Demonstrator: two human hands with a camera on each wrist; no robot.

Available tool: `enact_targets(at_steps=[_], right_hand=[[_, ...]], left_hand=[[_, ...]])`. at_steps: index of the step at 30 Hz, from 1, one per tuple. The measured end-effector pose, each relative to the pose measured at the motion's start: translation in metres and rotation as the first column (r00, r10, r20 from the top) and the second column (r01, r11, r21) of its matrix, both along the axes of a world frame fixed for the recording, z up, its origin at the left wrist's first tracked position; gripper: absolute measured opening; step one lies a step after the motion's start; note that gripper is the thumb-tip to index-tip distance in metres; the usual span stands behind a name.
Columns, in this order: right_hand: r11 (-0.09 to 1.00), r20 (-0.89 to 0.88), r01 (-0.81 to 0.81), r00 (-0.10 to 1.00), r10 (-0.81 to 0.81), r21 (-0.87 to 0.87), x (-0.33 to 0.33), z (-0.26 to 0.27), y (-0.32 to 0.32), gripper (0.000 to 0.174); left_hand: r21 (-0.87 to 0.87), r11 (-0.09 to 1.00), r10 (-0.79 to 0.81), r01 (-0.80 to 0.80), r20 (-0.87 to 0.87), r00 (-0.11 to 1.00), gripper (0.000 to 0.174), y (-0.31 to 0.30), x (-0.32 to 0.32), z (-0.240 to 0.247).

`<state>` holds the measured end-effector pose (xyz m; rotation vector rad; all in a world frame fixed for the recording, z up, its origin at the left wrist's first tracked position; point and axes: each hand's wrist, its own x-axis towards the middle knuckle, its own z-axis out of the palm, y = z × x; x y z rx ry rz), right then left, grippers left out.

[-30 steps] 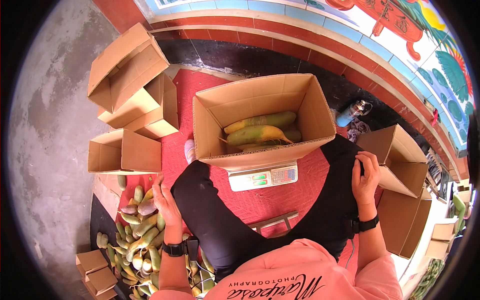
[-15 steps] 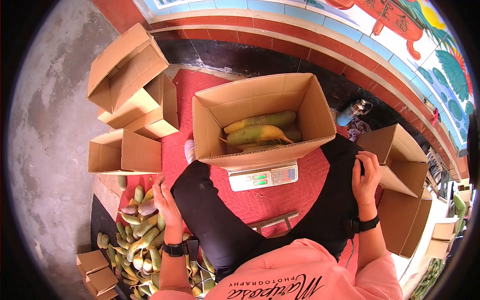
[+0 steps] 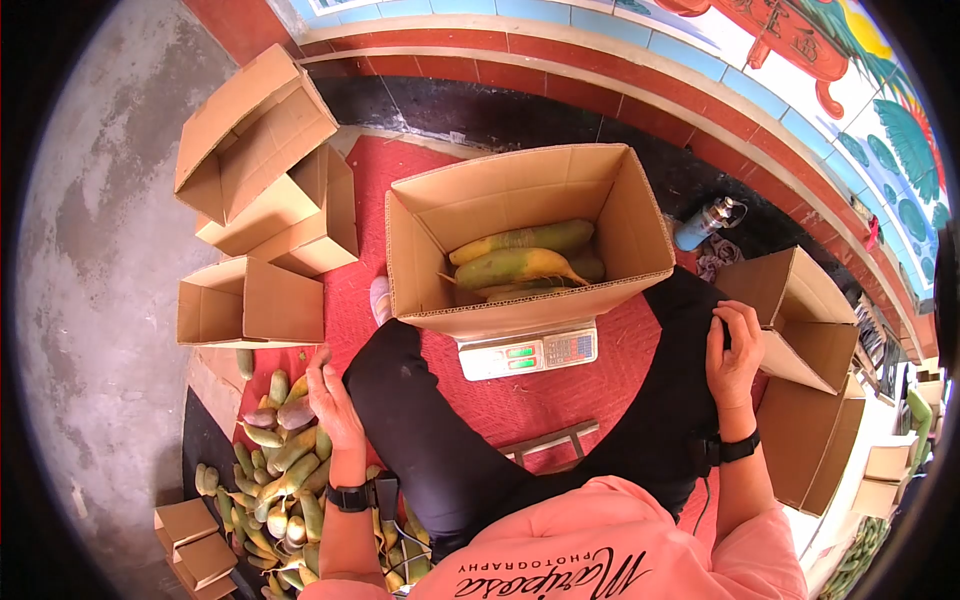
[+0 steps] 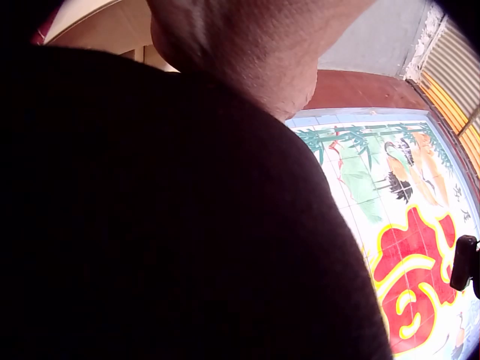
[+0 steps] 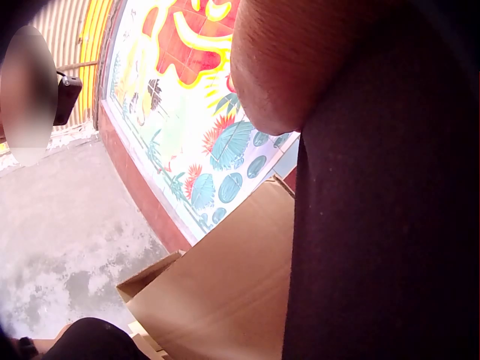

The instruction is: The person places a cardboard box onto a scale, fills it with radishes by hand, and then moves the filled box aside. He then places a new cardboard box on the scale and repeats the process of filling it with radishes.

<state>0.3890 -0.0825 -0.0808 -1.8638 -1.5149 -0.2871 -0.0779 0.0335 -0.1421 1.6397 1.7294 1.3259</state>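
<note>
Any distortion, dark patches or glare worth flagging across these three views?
Head: fisheye bends the wall and blackens the corners, yet the middle box, left hand and right hand look clear; left wrist: a near-black mass swallows the lower left, its detail lost; right wrist: the dark trousers fill the right side, the mural looks washed out, and a smeared oval sits at upper left.

The left hand (image 3: 335, 405) is lying beside the left leg (image 3: 405, 400), centre-left; the right hand (image 3: 737, 355) is resting on the right leg (image 3: 670, 375), centre-right.
</note>
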Motion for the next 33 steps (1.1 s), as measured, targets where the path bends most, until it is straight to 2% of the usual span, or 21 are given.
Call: enact_targets(at_steps=[5,7,8,10,11,12,13,14,16,19,20,22,23,25,26,28,29,31,33], right_hand=[[1.0,-0.002,-0.002,1.0,0.002,-0.011,0.001,-0.002,0.0,0.012],[1.0,-0.003,0.005,1.0,-0.005,-0.017,0.002,-0.002,0.0,0.012],[1.0,0.031,0.006,0.999,-0.007,0.023,0.004,-0.011,-0.002,0.011],[0.999,-0.011,0.009,1.0,-0.009,-0.039,0.002,-0.002,-0.002,0.011],[0.999,-0.022,0.008,1.0,-0.009,-0.037,0.002,-0.001,-0.002,0.012],[0.999,-0.024,0.007,1.0,-0.008,-0.036,0.002,-0.001,-0.002,0.012],[0.999,-0.019,0.008,1.0,-0.008,-0.038,0.002,-0.002,-0.002,0.012],[0.999,-0.013,0.005,1.0,-0.006,-0.042,0.002,-0.002,-0.002,0.012],[0.999,-0.014,-0.003,1.0,0.002,-0.045,0.002,-0.003,0.0,0.012],[0.998,-0.006,-0.01,1.0,0.01,-0.068,-0.003,0.0,0.002,0.011],[0.997,0.002,-0.007,1.0,0.007,-0.082,-0.004,0.001,0.003,0.01],[0.996,0.008,-0.014,1.0,0.015,-0.092,-0.005,0.001,0.004,0.01],[0.996,0.011,-0.016,1.0,0.017,-0.09,-0.005,0.001,0.005,0.01],[0.996,0.013,-0.02,1.0,0.021,-0.089,-0.006,0.001,0.005,0.01],[0.997,0.011,-0.02,1.0,0.021,-0.08,-0.005,0.0,0.006,0.011],[0.995,0.076,0.042,0.996,-0.036,-0.088,-0.007,-0.003,0.004,0.012],[0.997,0.044,0.01,0.999,-0.007,-0.081,-0.007,-0.002,0.004,0.012],[0.998,0.003,-0.018,1.0,0.018,-0.068,-0.006,-0.001,0.004,0.012],[0.997,0.002,-0.016,1.0,0.016,-0.069,-0.005,0.0,0.004,0.011]], left_hand=[[-0.008,1.0,0.008,-0.008,-0.011,1.0,0.029,0.001,0.0,0.0],[0.017,1.0,0.0,-0.001,0.048,0.999,0.029,0.001,-0.007,-0.01],[0.012,1.0,0.004,-0.002,-0.184,0.983,0.029,-0.001,-0.023,-0.022],[-0.042,0.998,0.045,-0.055,-0.208,0.977,0.028,-0.002,-0.035,-0.017],[-0.106,0.984,0.105,-0.142,-0.295,0.95,0.027,-0.003,-0.045,-0.021],[-0.105,0.984,0.106,-0.143,-0.297,0.949,0.027,-0.007,-0.065,-0.042],[-0.19,0.965,0.116,-0.18,-0.306,0.945,0.027,-0.013,-0.09,-0.073],[-0.275,0.936,0.126,-0.218,-0.316,0.94,0.026,-0.016,-0.093,-0.076],[-0.303,0.928,0.119,-0.215,-0.307,0.944,0.027,-0.033,-0.092,-0.088],[-0.412,0.894,0.151,-0.176,-0.092,0.984,0.029,-0.047,-0.088,-0.093],[-0.419,0.889,0.161,-0.184,-0.091,0.983,0.029,-0.043,-0.073,-0.07],[-0.41,0.896,0.244,-0.171,0.131,0.961,0.032,-0.034,-0.051,-0.034],[-0.412,0.894,0.249,-0.176,0.131,0.96,0.032,-0.029,-0.039,-0.011],[-0.218,0.971,0.133,-0.092,0.182,0.974,0.036,-0.02,-0.017,0.033],[-0.219,0.971,0.134,-0.093,0.181,0.974,0.036,-0.019,-0.007,0.051],[-0.034,0.999,0.002,0.004,0.2,0.98,0.039,-0.015,0.012,0.082],[-0.034,0.999,0.001,0.006,0.199,0.98,0.039,-0.012,0.021,0.094],[0.192,0.972,-0.19,0.137,0.292,0.937,0.039,-0.002,0.039,0.11],[0.212,0.962,-0.235,0.172,0.316,0.919,0.039,0.006,0.053,0.115]])
